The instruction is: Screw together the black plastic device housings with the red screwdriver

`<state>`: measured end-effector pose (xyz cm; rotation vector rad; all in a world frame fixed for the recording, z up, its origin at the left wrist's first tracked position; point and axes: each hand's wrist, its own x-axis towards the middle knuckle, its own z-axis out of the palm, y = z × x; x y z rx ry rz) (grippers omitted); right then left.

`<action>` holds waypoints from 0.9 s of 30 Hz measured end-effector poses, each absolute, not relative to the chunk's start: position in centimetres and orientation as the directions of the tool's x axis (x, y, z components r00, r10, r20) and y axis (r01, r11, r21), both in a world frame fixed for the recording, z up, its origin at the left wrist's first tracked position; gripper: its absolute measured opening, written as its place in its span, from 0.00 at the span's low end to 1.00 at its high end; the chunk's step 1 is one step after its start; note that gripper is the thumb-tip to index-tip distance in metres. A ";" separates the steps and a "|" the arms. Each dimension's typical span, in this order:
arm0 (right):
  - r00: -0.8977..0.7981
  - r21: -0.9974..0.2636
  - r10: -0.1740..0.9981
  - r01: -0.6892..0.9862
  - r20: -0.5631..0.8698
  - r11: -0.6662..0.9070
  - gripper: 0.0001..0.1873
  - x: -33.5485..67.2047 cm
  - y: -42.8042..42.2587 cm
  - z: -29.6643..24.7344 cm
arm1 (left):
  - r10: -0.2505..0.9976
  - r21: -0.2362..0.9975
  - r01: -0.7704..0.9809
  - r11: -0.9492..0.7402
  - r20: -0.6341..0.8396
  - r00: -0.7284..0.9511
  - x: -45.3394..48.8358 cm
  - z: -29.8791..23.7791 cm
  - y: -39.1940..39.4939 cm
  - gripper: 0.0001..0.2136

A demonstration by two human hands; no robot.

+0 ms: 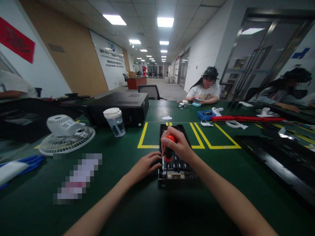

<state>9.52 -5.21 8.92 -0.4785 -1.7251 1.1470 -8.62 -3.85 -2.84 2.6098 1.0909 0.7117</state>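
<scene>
On the green table a black rectangular housing (164,177) lies in front of me, its inside exposed with rows of dark rounded parts (177,163). My right hand (177,144) is closed around the red and black handle of a screwdriver (168,154), held upright over the housing. The screwdriver's tip is too dark to make out. At the housing's left edge rests my left hand (149,164), fingers stretched out and slightly apart, holding nothing. A brownish part (176,176) shows at the housing's near end.
Left of me are a white fan (66,134), a lidded cup (115,122) and a large black case (118,106). A long black panel (265,164) lies at right. Beyond are a blue tray (205,115), a red strip (236,118) and a seated person (206,87).
</scene>
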 end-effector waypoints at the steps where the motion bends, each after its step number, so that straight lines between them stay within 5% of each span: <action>1: -0.441 -0.859 0.743 -0.164 0.504 0.485 0.10 9.5 -5.2 8.9 | 0.715 0.380 0.606 -0.698 0.348 0.606 -8.6 -2.8 -3.9 0.13; 27: -0.233 -0.800 0.816 0.185 0.529 0.571 0.12 9.2 -6.0 9.1 | 0.720 0.397 0.601 -0.693 0.334 0.609 -8.5 -2.5 -4.1 0.12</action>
